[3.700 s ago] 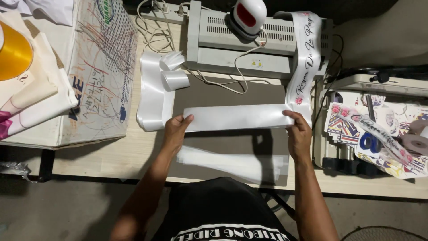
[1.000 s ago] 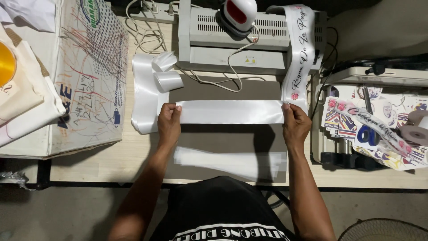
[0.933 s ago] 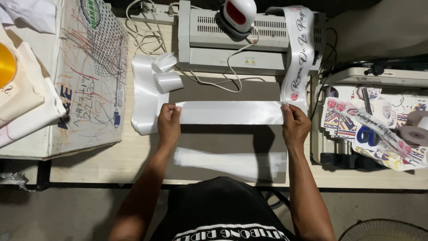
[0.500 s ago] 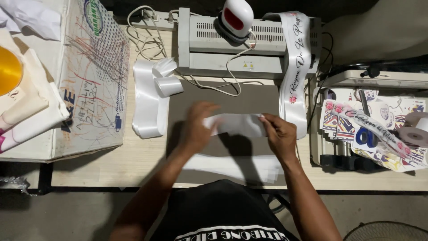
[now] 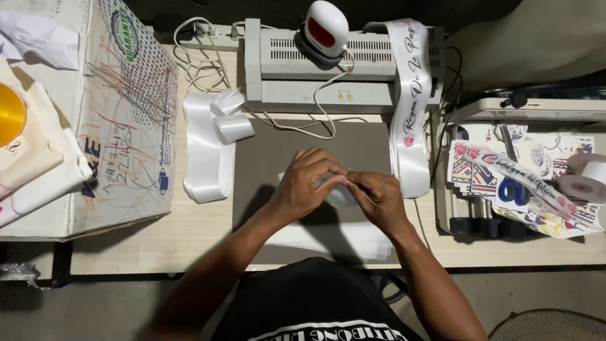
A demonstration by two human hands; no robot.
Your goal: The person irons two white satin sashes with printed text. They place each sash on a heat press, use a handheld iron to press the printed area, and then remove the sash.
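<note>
My left hand (image 5: 307, 183) and my right hand (image 5: 377, 197) meet over the grey mat (image 5: 265, 158), fingertips pinched together on a strip of white satin ribbon (image 5: 339, 196) that is folded up between them. Most of that ribbon is hidden by my fingers. A second length of white ribbon (image 5: 334, 239) lies flat on the mat just below my hands, near the table's front edge.
A loose roll of white ribbon (image 5: 208, 145) lies left of the mat. A grey laminator (image 5: 341, 76) with a small white-and-red heat press (image 5: 325, 28) stands behind. A printed sash (image 5: 410, 113) hangs over it. Cardboard box (image 5: 120, 120) at left, sticker sheets (image 5: 517, 183) at right.
Earlier my hands held the ribbon stretched flat and wide across the mat. They have since moved together toward the middle, folding the strip up between the fingertips.
</note>
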